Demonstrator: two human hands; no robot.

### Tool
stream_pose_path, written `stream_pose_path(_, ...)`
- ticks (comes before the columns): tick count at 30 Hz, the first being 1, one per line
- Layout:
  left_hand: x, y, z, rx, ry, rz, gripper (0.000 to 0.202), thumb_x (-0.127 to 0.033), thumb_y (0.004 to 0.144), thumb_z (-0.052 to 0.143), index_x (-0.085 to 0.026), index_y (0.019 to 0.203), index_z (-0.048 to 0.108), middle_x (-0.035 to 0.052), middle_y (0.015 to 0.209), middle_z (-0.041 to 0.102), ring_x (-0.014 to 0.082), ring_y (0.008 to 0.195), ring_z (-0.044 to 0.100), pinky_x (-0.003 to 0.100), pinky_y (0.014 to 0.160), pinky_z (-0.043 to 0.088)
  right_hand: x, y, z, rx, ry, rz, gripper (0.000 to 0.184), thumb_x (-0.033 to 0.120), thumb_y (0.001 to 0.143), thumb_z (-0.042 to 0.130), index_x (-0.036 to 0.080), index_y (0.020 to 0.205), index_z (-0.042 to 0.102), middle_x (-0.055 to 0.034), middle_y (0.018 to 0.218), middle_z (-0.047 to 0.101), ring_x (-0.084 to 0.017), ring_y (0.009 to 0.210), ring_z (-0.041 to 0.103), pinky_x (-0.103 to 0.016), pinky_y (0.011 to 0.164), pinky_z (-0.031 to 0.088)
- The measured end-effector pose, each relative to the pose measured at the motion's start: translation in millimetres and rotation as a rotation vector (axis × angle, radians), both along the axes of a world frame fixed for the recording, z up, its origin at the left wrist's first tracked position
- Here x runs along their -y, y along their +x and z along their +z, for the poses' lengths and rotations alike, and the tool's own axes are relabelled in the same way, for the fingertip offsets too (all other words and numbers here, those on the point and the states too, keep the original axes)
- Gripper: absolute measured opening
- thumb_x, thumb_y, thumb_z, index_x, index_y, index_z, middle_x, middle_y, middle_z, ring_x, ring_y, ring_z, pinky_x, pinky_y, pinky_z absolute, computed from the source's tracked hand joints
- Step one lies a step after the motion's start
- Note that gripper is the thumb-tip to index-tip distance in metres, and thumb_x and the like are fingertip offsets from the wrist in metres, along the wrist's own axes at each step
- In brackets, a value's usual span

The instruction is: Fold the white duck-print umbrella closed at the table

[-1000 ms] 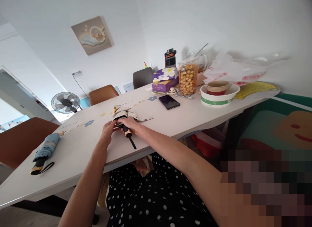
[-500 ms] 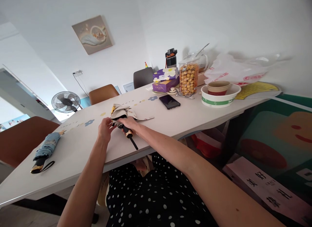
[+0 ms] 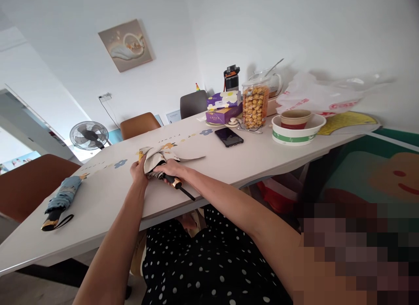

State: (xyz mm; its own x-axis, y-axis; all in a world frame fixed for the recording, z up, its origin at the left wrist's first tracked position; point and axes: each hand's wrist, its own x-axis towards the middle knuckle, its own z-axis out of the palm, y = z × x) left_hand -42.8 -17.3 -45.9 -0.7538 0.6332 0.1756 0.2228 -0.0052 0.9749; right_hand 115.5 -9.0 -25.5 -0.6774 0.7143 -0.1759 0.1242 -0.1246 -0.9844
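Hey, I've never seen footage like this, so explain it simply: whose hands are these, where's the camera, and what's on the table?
There's no machine here: these are a person's own bare hands. One camera, worn on the head, takes every picture, looking forward and down. The right hand holds a cream umbrella near its handle; the left hand is against its fabric. On the white table are also a blue umbrella, a phone, purple packages, a snack jar and a bowl containing a cup.
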Motion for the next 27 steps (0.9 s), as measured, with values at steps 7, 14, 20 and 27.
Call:
stream_pose_path(7, -5.2, -17.9, -0.3, -0.266, -0.119, 0.252, 0.036, -0.051, 0.067, 0.06, -0.018, 0.08, 0.052, 0.004, 0.08, 0.059, 0.0182, 0.075, 0.057, 0.029, 0.068, 0.045, -1.5, 1.7, -1.4, 0.049, 0.073, 0.091, 0.032, 0.032, 0.066, 0.071, 0.014, 0.072, 0.046, 0.0005, 0.048, 0.05, -0.014, 0.04, 0.052, -0.02, 0.032, 0.041)
stream_pose_path(14, -7.6, -20.4, 33.9, -0.687, -0.431, 0.237, 0.038, -0.049, 0.075, 0.053, -0.017, 0.095, 0.058, 0.0143, 0.098, 0.063, 0.0297, 0.095, 0.057, 0.039, 0.078, 0.043, -6.2, -0.1, -6.3, 0.08, 0.115, 0.118, 0.042, 0.043, 0.059, 0.074, 0.014, 0.076, 0.048, 0.0008, 0.049, 0.052, -0.014, 0.041, 0.054, -0.02, 0.032, 0.041)
stream_pose_path(20, -14.6, -39.8, 50.9, -0.652, -0.412, 0.211, 0.027, -0.041, 0.075, 0.054, -0.015, 0.081, 0.061, 0.0144, 0.091, 0.064, 0.0315, 0.092, 0.058, 0.042, 0.079, 0.042, -5.8, 4.3, -7.0, 0.134, 0.138, 0.192, 0.049, 0.051, 0.06, 0.071, 0.015, 0.083, 0.049, 0.0004, 0.049, 0.055, -0.012, 0.038, 0.052, -0.018, 0.03, 0.037)
stream_pose_path(27, -14.9, -37.7, 38.8, 0.069, -0.1, 0.327, 0.018, -0.024, 0.07, 0.063, -0.016, 0.064, 0.047, 0.0007, 0.062, 0.051, 0.015, 0.061, 0.054, 0.031, 0.06, 0.048, -3.8, 1.4, -7.8, 0.067, 0.123, 0.152, 0.043, 0.044, 0.059, 0.073, 0.013, 0.079, 0.051, 0.0013, 0.048, 0.052, -0.014, 0.04, 0.054, -0.02, 0.032, 0.041)
